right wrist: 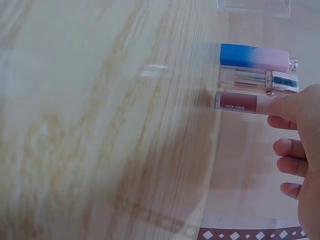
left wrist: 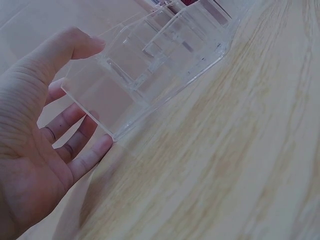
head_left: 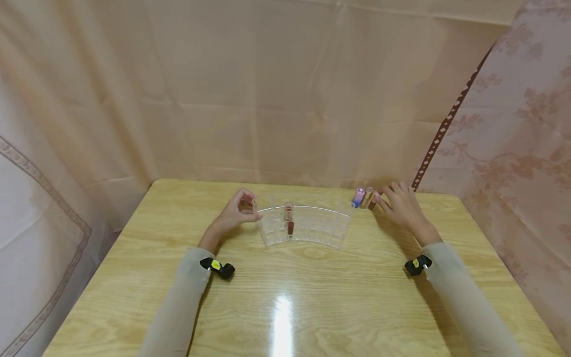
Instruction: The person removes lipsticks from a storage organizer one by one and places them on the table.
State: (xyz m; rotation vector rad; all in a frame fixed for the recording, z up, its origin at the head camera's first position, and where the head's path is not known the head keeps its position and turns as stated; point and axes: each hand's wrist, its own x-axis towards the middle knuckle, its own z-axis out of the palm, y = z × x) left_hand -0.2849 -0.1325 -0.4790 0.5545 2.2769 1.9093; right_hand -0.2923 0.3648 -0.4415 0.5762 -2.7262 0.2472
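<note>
My left hand grips the left end of a clear acrylic lipstick organizer, thumb on one side and fingers on the other. The organizer is curved and split into small compartments. Inside it, left of the middle, stand a clear-capped lipstick and a dark red tube. At the table's back right, my right hand pinches the pale pink cap of an upright lip gloss tube with a dark rose body. Beside that tube stand a clear lipstick with a silver band and a blue-to-pink lipstick.
The wooden table has its back edge close behind the lipsticks. A beige curtain hangs behind it, and a floral curtain hangs on the right. Each wrist carries a small black camera.
</note>
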